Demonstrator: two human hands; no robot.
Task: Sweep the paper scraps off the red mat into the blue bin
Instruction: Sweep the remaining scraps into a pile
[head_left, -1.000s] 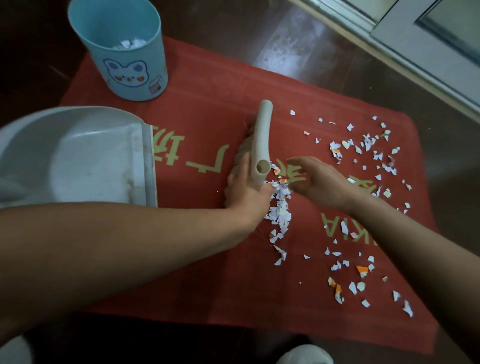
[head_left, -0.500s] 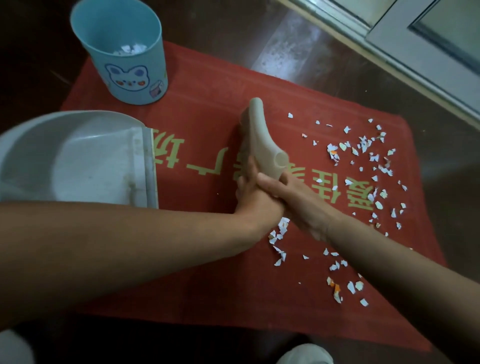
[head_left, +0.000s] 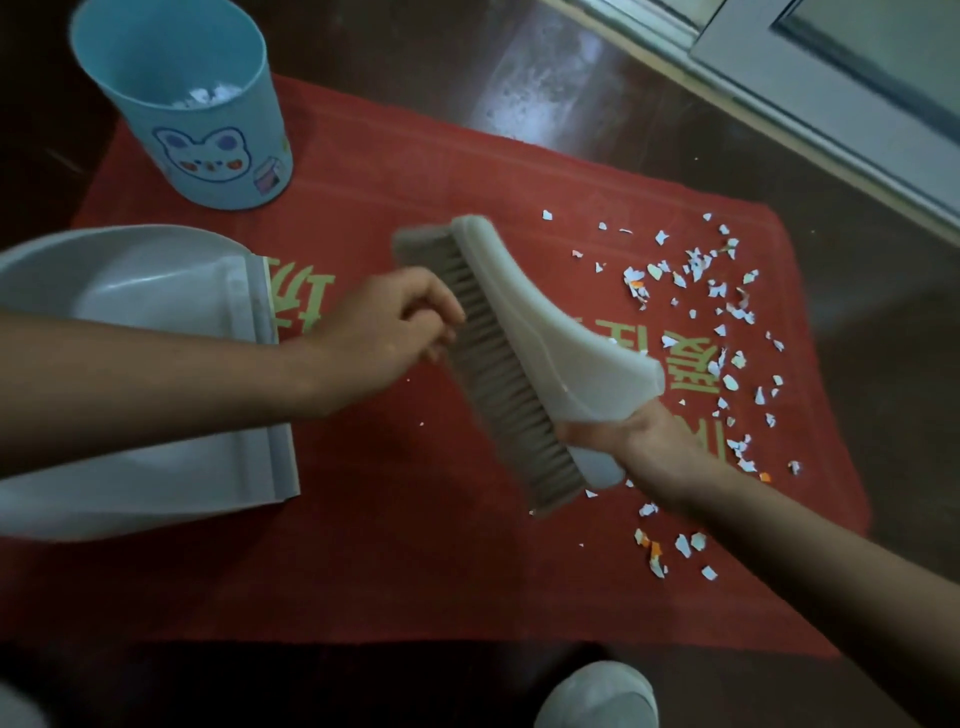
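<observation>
A red mat (head_left: 415, 571) with pale lettering lies on the dark floor. White paper scraps (head_left: 701, 291) are scattered over its right side, with a few near the front (head_left: 675, 551). The blue bin (head_left: 208, 156), with a bunny picture and some scraps inside, stands on the mat's far left corner. My right hand (head_left: 649, 441) grips the handle of a pale hand brush (head_left: 545, 332), held tilted above the mat's middle with its bristles facing left. My left hand (head_left: 389, 327) is curled, fingertips against the bristles, nothing visible in it.
A grey dustpan (head_left: 130, 312) rests on the mat's left side, partly under my left forearm, its lip toward the centre. A pale door frame (head_left: 831, 104) runs along the far right. A light shoe tip (head_left: 597, 696) shows at the bottom edge.
The brush passed from my left hand to my right and was lifted and turned, bristles now facing left. My left hand let go of the handle and moved left, beside the bristles.
</observation>
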